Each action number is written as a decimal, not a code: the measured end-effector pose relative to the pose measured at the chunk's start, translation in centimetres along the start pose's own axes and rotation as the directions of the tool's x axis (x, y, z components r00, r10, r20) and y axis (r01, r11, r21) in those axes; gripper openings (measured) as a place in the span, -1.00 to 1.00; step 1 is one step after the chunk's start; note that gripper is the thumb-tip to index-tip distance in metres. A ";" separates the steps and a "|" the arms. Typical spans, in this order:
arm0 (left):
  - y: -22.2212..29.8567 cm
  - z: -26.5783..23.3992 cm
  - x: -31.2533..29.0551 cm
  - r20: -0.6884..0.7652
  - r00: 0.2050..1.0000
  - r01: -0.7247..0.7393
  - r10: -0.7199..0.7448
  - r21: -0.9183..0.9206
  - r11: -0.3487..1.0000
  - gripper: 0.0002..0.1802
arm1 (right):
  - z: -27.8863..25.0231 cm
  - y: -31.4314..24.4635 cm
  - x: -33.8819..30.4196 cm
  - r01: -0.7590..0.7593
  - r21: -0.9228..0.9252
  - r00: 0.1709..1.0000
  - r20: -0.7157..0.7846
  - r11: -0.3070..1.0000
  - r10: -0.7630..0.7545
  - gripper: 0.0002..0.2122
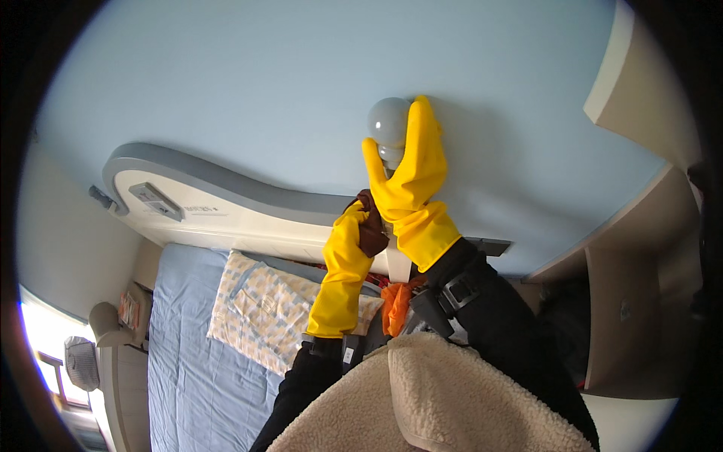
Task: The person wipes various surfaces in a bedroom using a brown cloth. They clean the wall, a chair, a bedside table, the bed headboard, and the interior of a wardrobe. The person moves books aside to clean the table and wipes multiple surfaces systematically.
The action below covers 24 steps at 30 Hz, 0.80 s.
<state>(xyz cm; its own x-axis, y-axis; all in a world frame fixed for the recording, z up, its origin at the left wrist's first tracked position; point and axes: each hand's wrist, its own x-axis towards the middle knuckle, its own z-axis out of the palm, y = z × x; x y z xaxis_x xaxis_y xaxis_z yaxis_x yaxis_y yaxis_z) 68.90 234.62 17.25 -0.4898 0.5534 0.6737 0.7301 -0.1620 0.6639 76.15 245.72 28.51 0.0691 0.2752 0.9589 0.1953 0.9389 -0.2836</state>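
Both my hands wear long yellow rubber gloves. My right hand (pixel 414 162) cups a glossy grey ball-shaped bedpost knob (pixel 388 120), thumb by its narrow neck and fingers along its right side. Lower and to the left, my left hand (pixel 349 239) is closed on a dark brown cloth (pixel 372 230), held against the bedpost next to the headboard's end. The post behind the cloth is partly hidden. The cream headboard (pixel 248 230) has a curved grey top rail and runs off to the left.
A bed with a blue sheet (pixel 196 339) and a patterned pillow (pixel 260 309) lies below the headboard. Orange cloth (pixel 395 305) hangs near my waist. Shelving (pixel 621 316) stands at right, with a cream panel (pixel 640 83) above. A pale blue wall (pixel 301 83) rises behind.
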 end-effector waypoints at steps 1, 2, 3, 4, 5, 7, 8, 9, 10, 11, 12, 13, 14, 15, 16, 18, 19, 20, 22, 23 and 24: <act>-0.6 0.1 0.3 0.063 0.998 0.019 -0.021 0.034 0.999 -0.97 | 0.0 0.0 0.0 -0.007 -0.013 1.000 0.009 1.000 0.008 -0.30; -1.2 0.1 0.3 0.087 0.996 -0.021 0.014 0.084 0.996 -0.81 | 0.0 -0.1 0.0 -0.008 -0.023 1.000 0.001 1.000 0.008 -0.30; -2.1 0.0 0.2 -0.006 0.983 -0.182 0.183 0.112 0.977 -0.72 | -0.1 -0.1 0.0 -0.027 -0.019 0.999 0.017 0.999 0.027 -0.31; -3.1 -0.5 0.2 -0.036 0.955 -0.287 0.294 0.140 0.948 -0.69 | -0.1 -0.1 -0.1 -0.022 -0.014 1.000 0.009 1.000 0.023 -0.31; -4.2 -1.4 -0.1 -0.022 0.943 -0.325 0.331 0.150 0.934 -0.66 | -0.1 0.0 -0.1 -0.019 -0.008 1.000 0.002 1.000 0.019 -0.31; -6.9 -4.0 0.0 0.123 0.978 -0.198 0.168 0.300 0.933 -0.58 | 0.0 0.1 -0.1 -0.004 -0.009 1.000 0.000 1.000 0.004 -0.32; -8.4 -5.5 0.6 0.195 0.972 -0.203 0.134 0.398 0.895 -0.55 | 0.0 0.1 0.0 0.002 -0.010 1.000 -0.005 1.000 -0.002 -0.31; -9.9 -7.0 1.3 0.214 0.975 -0.137 0.052 0.404 0.905 -0.52 | 0.1 0.2 -0.1 0.010 -0.008 1.000 -0.008 1.000 -0.010 -0.31; -11.2 -8.7 2.2 0.215 0.976 -0.071 -0.026 0.433 0.899 -0.49 | 0.1 0.2 -0.1 0.021 -0.002 1.000 -0.010 1.000 -0.021 -0.30; -12.3 -10.5 3.0 0.210 0.977 -0.133 0.038 0.457 0.880 -0.45 | 0.2 0.2 -0.1 0.015 0.002 1.000 -0.009 1.000 -0.015 -0.30; -13.0 -11.5 3.3 0.206 0.977 -0.167 0.064 0.534 0.829 -0.44 | 0.2 0.2 -0.1 0.010 0.012 1.000 -0.008 1.000 -0.010 -0.29; -13.5 -12.3 3.5 0.198 0.978 -0.161 0.060 0.549 0.820 -0.43 | 0.2 0.1 -0.2 0.006 0.025 1.000 -0.007 1.000 -0.006 -0.29; -13.9 -12.9 3.8 0.204 0.979 -0.120 0.018 0.503 0.856 -0.42 | 0.2 0.1 -0.2 -0.011 0.035 1.000 0.001 0.999 0.011 -0.28; -14.0 -12.8 3.7 0.133 0.991 -0.036 -0.012 0.348 0.937 -0.42 | 0.1 0.1 -0.2 -0.028 0.045 1.000 0.010 0.999 0.028 -0.28; -13.9 -12.4 3.6 0.094 0.994 -0.090 0.060 0.360 0.929 -0.44 | 0.1 0.0 -0.2 -0.047 0.055 0.999 0.018 0.997 0.046 -0.27; -13.0 -10.2 3.0 0.013 0.999 -0.040 0.038 0.327 0.944 -0.46 | 0.0 0.0 -0.2 -0.043 0.040 0.999 0.017 0.998 0.042 -0.28; -12.4 -8.8 2.5 -0.014 0.997 0.083 -0.082 0.059 0.995 -0.47 | 0.0 0.0 -0.2 -0.028 0.035 1.000 0.015 0.999 0.028 -0.28; -11.5 -7.1 2.0 0.011 0.961 0.262 -0.275 -0.345 0.901 -0.45 | 0.0 0.0 -0.2 -0.017 0.042 1.000 0.025 0.999 0.016 -0.29; -9.0 -4.1 0.6 0.020 0.901 0.368 -0.433 -0.563 0.740 -0.42 | -0.1 -0.1 -0.1 -0.003 0.043 1.000 0.024 0.999 0.002 -0.29; -7.3 -2.6 -0.3 -0.048 0.962 0.233 -0.268 -0.361 0.903 -0.39 | -0.1 -0.2 0.0 -0.007 0.034 1.000 0.030 0.999 0.006 -0.28; -5.6 -1.7 -1.0 -0.039 0.998 0.043 -0.046 -0.076 0.996 -0.37 | -0.1 -0.3 0.1 0.000 0.041 1.000 0.015 0.999 -0.001 -0.28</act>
<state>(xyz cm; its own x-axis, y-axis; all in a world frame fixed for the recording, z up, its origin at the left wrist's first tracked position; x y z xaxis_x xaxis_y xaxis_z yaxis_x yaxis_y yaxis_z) 64.44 233.61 13.42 -0.5411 0.5280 0.6546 0.6702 -0.1995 0.7149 76.19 245.47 28.71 0.0541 0.2777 0.9591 0.1546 0.9466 -0.2828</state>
